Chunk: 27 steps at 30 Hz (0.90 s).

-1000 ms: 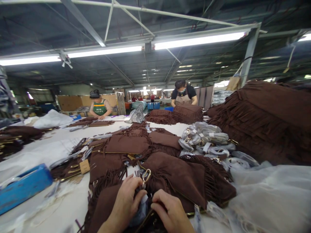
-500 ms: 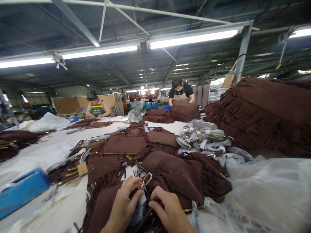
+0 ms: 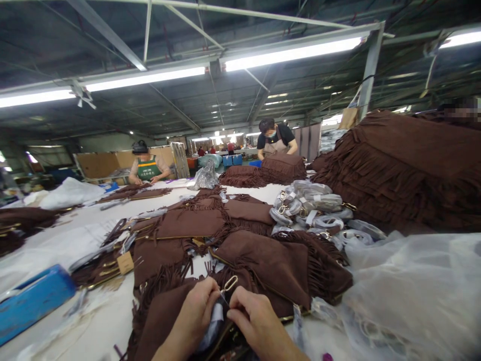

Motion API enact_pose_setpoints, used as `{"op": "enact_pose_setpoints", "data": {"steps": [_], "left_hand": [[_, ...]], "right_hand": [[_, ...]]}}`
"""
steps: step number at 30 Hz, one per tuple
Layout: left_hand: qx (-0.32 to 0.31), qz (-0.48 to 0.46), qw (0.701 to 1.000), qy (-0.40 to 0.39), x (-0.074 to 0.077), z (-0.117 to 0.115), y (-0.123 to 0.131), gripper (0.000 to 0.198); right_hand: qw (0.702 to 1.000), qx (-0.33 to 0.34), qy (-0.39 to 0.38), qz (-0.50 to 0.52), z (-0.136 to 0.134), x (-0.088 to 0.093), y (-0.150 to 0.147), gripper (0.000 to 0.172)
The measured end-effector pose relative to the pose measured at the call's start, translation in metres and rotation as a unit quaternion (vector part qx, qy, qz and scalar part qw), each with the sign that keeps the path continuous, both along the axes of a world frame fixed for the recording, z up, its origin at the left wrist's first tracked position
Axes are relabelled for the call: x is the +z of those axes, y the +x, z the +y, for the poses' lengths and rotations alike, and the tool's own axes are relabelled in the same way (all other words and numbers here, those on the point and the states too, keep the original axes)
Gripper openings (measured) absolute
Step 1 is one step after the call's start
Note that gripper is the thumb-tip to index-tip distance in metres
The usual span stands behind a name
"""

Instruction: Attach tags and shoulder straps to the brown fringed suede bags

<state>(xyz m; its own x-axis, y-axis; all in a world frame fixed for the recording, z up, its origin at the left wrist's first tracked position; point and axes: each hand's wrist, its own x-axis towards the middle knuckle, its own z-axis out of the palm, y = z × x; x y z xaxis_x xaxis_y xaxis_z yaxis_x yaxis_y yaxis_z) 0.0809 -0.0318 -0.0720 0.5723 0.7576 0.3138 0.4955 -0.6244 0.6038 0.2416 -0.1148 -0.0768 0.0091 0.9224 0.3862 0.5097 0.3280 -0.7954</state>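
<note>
At the bottom centre, my left hand (image 3: 195,311) is closed in a pinch at the base of a gold snap hook (image 3: 230,284), whose loop stands up past the fingertips. My right hand (image 3: 255,316) is closed too, thumb against fingers, just right of the hook. A thin strand runs between the two hands; what the right fingertips pinch is too small to make out. Clear plastic wrapping (image 3: 213,328) hangs below my left hand. Under both hands lies a dark brown fringed bag (image 3: 161,313), and another brown bag (image 3: 274,260) with a gold zip lies just beyond.
Plastic-wrapped straps (image 3: 311,205) with gold hooks are heaped right of centre. A tall pile of brown fringed pieces (image 3: 406,165) stands at right, above translucent sheeting (image 3: 413,291). A blue tape dispenser (image 3: 35,303) sits at left. Two co-workers stand across the table.
My left fingers have closed in around the hook's base, and the hook's loop now leans further right. My right hand keeps its pinch. The whole view has shifted slightly.
</note>
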Motion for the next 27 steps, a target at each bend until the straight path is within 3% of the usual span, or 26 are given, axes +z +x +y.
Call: {"op": "enact_pose_setpoints", "data": {"steps": [2, 7, 12, 27], "left_hand": [[-0.013, -0.006, 1.0, 0.009, 0.002, -0.001, -0.002, 0.024], [-0.123, -0.014, 0.992, -0.031, 0.016, -0.003, -0.016, 0.016], [-0.125, 0.008, 0.99, -0.062, 0.024, -0.001, -0.022, 0.013], [-0.134, -0.028, 0.99, -0.044, 0.019, 0.004, -0.022, 0.015]], "right_hand": [[1.0, -0.003, -0.003, 0.0, 0.0, 0.001, 0.0, 0.019], [1.0, -0.015, -0.012, -0.01, 0.001, 0.002, -0.001, 0.019], [0.999, -0.03, -0.007, -0.029, 0.004, 0.0, -0.002, 0.02], [0.993, -0.047, 0.055, -0.094, 0.002, -0.014, -0.005, 0.022]]}}
